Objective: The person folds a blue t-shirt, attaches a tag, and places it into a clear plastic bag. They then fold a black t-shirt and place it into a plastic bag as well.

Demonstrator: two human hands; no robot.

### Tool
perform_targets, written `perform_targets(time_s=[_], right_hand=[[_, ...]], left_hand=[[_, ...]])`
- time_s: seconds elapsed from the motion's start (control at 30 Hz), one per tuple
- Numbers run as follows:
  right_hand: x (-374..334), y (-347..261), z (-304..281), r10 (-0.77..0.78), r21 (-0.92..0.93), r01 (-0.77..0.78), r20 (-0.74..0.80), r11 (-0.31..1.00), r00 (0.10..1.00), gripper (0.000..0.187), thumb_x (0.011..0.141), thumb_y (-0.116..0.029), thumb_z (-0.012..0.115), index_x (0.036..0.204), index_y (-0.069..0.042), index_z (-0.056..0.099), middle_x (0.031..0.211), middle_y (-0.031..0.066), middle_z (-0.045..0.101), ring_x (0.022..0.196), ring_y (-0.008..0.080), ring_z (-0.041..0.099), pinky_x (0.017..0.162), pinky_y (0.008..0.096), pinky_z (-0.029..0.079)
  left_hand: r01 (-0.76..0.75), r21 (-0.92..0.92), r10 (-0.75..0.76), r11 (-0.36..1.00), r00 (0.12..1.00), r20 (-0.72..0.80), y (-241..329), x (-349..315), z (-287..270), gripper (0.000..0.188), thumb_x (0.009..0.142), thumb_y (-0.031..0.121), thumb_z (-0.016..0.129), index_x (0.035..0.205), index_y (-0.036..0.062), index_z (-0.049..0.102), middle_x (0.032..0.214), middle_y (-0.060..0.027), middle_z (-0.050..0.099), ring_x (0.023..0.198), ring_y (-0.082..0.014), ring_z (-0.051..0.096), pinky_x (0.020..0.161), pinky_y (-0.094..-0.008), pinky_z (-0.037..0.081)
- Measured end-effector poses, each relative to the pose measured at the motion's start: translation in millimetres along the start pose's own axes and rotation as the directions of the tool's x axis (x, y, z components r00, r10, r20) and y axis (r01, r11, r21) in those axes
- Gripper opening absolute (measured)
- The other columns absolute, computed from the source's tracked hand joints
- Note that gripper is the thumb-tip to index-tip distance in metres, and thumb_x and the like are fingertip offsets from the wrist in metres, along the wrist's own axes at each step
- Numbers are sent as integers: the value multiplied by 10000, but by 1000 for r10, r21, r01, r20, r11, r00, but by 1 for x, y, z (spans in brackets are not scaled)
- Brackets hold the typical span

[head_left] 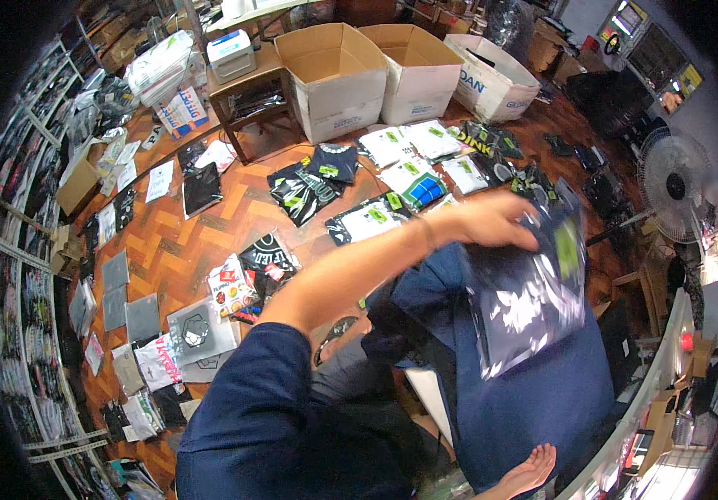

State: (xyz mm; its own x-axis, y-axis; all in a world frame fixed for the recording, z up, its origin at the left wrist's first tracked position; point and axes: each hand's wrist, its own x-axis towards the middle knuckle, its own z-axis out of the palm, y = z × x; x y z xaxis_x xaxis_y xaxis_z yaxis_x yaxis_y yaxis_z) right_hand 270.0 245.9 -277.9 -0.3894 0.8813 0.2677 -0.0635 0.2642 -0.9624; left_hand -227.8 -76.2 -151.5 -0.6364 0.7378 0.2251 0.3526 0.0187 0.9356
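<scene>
My left arm, in a navy sleeve, reaches across the middle to the right. At its end my left hand (pixel 499 223) is closed on the upper edge of a dark folded garment in a clear plastic bag (pixel 525 296) with a yellow-green label. The bag is tilted, shiny and smeared by motion. Below it spreads a large piece of navy cloth (pixel 534 392), partly hidden by the bag. Low on the right, my right hand (pixel 530 473) lies palm up beside the navy cloth, fingers stretched out, holding nothing.
Bagged garments lie in groups on the wooden floor, such as a white one (pixel 385 146) and a grey one (pixel 200 329). Large cartons (pixel 330 92) stand at the back. A pedestal fan (pixel 674 185) is on the right, and full shelves (pixel 17 317) line the left.
</scene>
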Motion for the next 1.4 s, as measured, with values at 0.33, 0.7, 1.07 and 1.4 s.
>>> perform_targets(time_s=[0.33,0.7,1.07,1.4], right_hand=[[8,15,-17,-164,-384,221,177,897,971,519,1120,-336,448,1217,102,709,1208,264,735,1015,411,740,896,516,643],[-12,-54,30,173,-435,-45,260,899,950,380,1047,-208,660,1319,58,657,1247,148,697,1131,250,662,1009,356,512],[-73,-73,10,67,-577,631,763,518,643,734,816,-372,845,1467,-108,631,1654,188,435,1561,445,323,1251,592,272],[-98,-97,106,-174,-550,552,592,627,787,661,797,-385,863,1363,-97,677,1479,150,593,1317,395,556,1115,517,417]], left_hand=[[220,-708,-730,671,368,-577,-229,-181,-295,400,985,338,767,1253,56,672,1098,-120,738,934,-263,729,842,-462,590],[317,-398,-496,861,351,-794,-191,-246,-184,301,1040,247,673,1269,51,678,1100,-75,784,911,-114,715,709,-249,516],[-291,636,181,715,955,234,0,-155,96,384,910,164,761,1288,146,698,1549,-98,548,1483,-360,451,1235,-619,294],[-283,661,311,695,947,78,6,-106,126,145,917,68,712,1046,41,652,1022,-116,681,981,-335,651,916,-460,489]])
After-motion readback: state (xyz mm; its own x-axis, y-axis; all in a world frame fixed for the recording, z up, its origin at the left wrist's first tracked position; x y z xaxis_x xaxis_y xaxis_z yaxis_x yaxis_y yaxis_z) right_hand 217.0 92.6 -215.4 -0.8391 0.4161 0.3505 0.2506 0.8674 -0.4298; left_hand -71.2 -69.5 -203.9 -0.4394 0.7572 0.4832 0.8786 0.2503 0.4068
